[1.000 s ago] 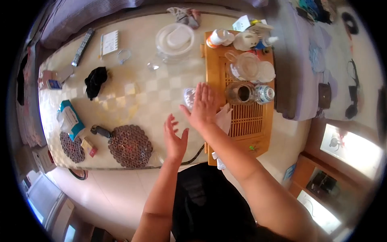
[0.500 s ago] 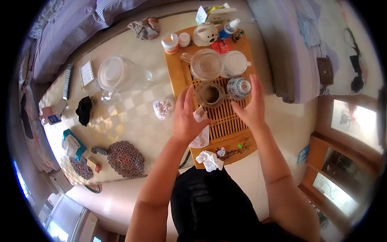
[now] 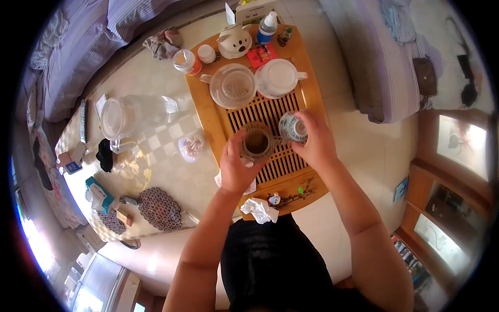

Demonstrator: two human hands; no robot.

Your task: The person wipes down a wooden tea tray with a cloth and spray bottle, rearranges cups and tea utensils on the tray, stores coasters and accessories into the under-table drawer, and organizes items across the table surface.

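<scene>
**Above the wooden tray (image 3: 204,115), our left hand (image 3: 238,167) has the glass mug (image 3: 257,142) and our right hand (image 3: 318,145) the patterned cup (image 3: 292,128)**

From the head view, we curl our left fingers round the near left side of the mug, which has brown liquid in it. We hold the cup between the thumb and fingers of our right hand, just right of the mug. Both are over the slatted part of the tray.

Beyond them we see a clear pot (image 3: 232,86) and, beside it, a white-lidded pot (image 3: 278,78). Past these are an animal-shaped jar (image 3: 234,42), a red packet (image 3: 261,55) and a spray bottle (image 3: 266,29). Nearest us, a crumpled tissue (image 3: 259,210) lies at the tray's edge, next to a small figurine (image 3: 274,198). Left of the tray, on the tabletop (image 3: 182,182), we have a see-through container of pale bits (image 3: 192,147) and, farther off, a large woven mat (image 3: 159,209).
</scene>
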